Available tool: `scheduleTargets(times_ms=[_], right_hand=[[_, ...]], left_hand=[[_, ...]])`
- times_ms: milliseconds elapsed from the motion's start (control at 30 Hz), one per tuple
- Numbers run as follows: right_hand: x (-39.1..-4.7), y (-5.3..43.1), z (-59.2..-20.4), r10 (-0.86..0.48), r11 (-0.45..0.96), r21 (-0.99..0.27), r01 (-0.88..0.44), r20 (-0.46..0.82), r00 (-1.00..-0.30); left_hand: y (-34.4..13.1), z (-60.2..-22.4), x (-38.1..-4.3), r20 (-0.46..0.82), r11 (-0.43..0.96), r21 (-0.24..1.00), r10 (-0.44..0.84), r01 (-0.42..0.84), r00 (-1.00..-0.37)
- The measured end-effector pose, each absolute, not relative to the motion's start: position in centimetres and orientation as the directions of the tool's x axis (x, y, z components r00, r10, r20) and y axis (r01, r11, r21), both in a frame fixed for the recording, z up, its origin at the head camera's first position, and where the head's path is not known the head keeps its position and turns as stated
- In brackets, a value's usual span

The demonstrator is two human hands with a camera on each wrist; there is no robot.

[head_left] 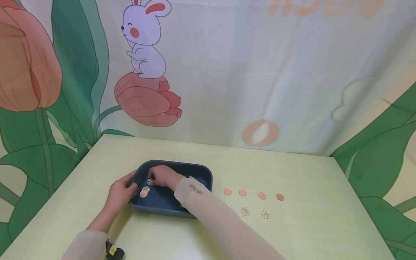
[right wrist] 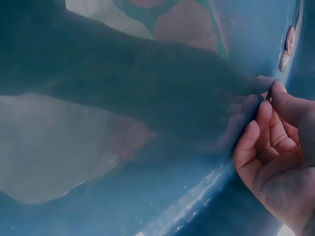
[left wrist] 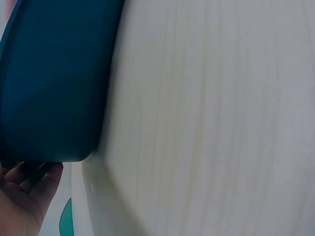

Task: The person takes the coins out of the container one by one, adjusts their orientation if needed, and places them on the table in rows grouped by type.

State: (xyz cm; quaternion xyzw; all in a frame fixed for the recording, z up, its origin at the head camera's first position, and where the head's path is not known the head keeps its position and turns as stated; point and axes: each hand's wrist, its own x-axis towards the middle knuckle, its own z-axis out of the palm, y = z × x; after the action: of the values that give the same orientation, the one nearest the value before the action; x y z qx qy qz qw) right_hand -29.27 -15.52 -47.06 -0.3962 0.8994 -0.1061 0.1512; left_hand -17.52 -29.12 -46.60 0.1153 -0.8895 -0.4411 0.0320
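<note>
A dark blue rectangular tray (head_left: pixel 162 211) stands on the table with a few coins at its left end. My left hand (head_left: pixel 119 193) grips the tray's left end, its fingers against the outer wall in the left wrist view. Reaching inside, my right hand (head_left: pixel 165 176) pinches a gold-coloured coin (head_left: pixel 150 181) between thumb and fingers. In the right wrist view that coin appears edge-on as a thin dark sliver. Close by in the tray lie another gold-coloured coin (head_left: pixel 146 189) and a copper-coloured coin (head_left: pixel 143 194), partly overlapping.
Right of the tray, a row of several copper-coloured coins (head_left: pixel 243 193) lies on the pale table (head_left: pixel 312 224). Below it is a row of gold-coloured coins (head_left: pixel 265 214), one mostly hidden by the right sleeve (head_left: pixel 208 206). A printed curtain (head_left: pixel 221 90) hangs behind the table.
</note>
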Motion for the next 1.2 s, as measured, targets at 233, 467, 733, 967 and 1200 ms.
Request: scheduleTargets(times_ms=[233, 467, 733, 967, 1200], right_hand=[[-28.9, -15.7, -46.8, -0.731, 0.682, -0.257, -0.685, -0.192, -0.655], [-28.5, -16.0, -46.4, -0.758, 0.652, -0.201, -0.731, -0.168, -0.630], [-29.9, -15.8, -46.2, -0.780, 0.619, -0.364, -0.696, -0.183, -0.599], [-30.3, -14.3, -42.0, -0.776, 0.583, -0.557, -0.592, -0.165, -0.609], [-30.5, -10.6, -38.2, -0.796, 0.511, -0.678, -0.528, -0.141, -0.589]], left_hand=[[-29.0, -46.5, -17.4, -0.032, 0.596, 0.786, -0.230, -0.166, -0.973], [-29.1, -46.6, -17.4, -0.029, 0.586, 0.793, -0.236, -0.166, -0.971], [-29.0, -46.8, -17.5, -0.054, 0.567, 0.804, -0.231, -0.179, -0.972], [-28.8, -46.6, -17.4, -0.048, 0.571, 0.801, -0.236, -0.178, -0.971], [-28.8, -46.5, -17.3, -0.033, 0.569, 0.803, -0.251, -0.175, -0.967]])
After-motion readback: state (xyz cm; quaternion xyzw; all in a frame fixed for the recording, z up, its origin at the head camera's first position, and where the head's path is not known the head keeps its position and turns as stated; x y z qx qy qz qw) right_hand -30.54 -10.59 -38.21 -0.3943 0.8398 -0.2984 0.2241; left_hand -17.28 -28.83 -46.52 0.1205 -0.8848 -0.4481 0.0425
